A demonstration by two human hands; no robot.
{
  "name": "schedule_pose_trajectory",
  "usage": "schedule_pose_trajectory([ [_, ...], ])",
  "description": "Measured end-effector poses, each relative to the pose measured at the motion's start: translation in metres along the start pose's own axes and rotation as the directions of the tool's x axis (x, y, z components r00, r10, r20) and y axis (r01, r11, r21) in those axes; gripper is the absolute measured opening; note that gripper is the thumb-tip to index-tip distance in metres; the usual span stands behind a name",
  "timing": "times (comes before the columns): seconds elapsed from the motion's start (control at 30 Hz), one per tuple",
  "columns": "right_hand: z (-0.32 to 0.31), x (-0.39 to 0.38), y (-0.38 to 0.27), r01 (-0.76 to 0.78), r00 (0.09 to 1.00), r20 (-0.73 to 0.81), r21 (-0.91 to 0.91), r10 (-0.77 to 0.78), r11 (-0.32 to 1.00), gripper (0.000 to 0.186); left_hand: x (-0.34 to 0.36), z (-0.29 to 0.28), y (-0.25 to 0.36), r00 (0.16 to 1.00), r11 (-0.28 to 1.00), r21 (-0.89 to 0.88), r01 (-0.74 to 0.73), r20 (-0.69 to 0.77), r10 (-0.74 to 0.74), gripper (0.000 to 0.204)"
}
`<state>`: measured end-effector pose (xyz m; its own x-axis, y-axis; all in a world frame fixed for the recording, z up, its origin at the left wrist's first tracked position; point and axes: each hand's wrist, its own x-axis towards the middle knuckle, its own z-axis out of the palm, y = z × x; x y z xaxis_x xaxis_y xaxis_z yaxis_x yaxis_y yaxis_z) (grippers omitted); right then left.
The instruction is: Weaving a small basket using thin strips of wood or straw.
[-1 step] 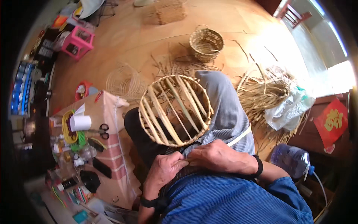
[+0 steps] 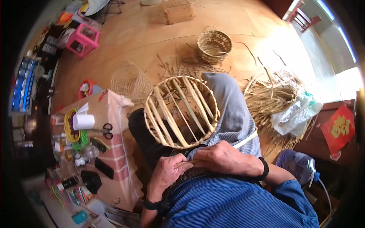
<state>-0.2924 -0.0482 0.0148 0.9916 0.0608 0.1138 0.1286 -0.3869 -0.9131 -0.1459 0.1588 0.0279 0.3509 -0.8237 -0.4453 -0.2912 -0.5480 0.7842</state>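
At my lap, my left hand [image 2: 167,173] and my right hand [image 2: 224,159] meet with curled, pinching fingers on a thin tan strip [image 2: 193,163], mostly hidden by the fingers. Just beyond them, a round woven piece [image 2: 167,112] with parallel pale slats across it rests tilted on my legs. A flat pale strip [image 2: 246,140] crosses my right thigh [image 2: 232,102] and runs out of sight behind my right hand.
A cluttered table [image 2: 116,144] at left holds scissors [image 2: 107,131], a paper roll and bottles. Ahead are a woven basket [image 2: 213,45], a wire-like frame [image 2: 125,76] and scattered strips. At right are straw bundles [image 2: 266,98], a plastic bag [image 2: 292,117] and a water jug [image 2: 294,165].
The surroundings and round piece sit slightly farther right in the picture. My hands stay pinched together at my lap, with only a slight shift.
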Motion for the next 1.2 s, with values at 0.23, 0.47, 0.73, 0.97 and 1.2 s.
schedule_pose_trajectory([
  [0.23, 0.0, 0.015, -0.001, -0.055, 0.998, 0.038, -0.098, 0.059, 0.994, 0.023, -0.004, 0.014, -0.037, 0.999, 0.875, -0.484, 0.029, -0.005, -0.036, 0.023],
  [0.47, 0.0, 0.014, -0.007, -0.056, 0.998, 0.018, -0.226, 0.062, 0.972, 0.021, -0.002, 0.025, -0.053, 0.995, 0.799, -0.599, 0.052, -0.038, -0.094, 0.027],
  [0.73, 0.004, -0.001, -0.006, -0.204, 0.952, 0.164, -0.292, 0.259, 0.934, 0.019, 0.009, 0.046, -0.065, 0.98, 0.505, -0.859, -0.083, -0.163, -0.115, 0.031],
  [0.97, 0.016, 0.006, -0.008, -0.016, 0.98, 0.184, -0.326, 0.08, 0.945, 0.017, 0.011, 0.048, -0.05, 0.987, 0.595, -0.803, -0.001, -0.098, -0.129, 0.039],
  [1.2, 0.021, 0.017, -0.023, 0.006, 0.988, 0.149, -0.29, 0.039, 0.957, 0.013, 0.004, 0.047, -0.042, 0.972, 0.125, -0.973, 0.194, 0.173, -0.157, 0.028],
])
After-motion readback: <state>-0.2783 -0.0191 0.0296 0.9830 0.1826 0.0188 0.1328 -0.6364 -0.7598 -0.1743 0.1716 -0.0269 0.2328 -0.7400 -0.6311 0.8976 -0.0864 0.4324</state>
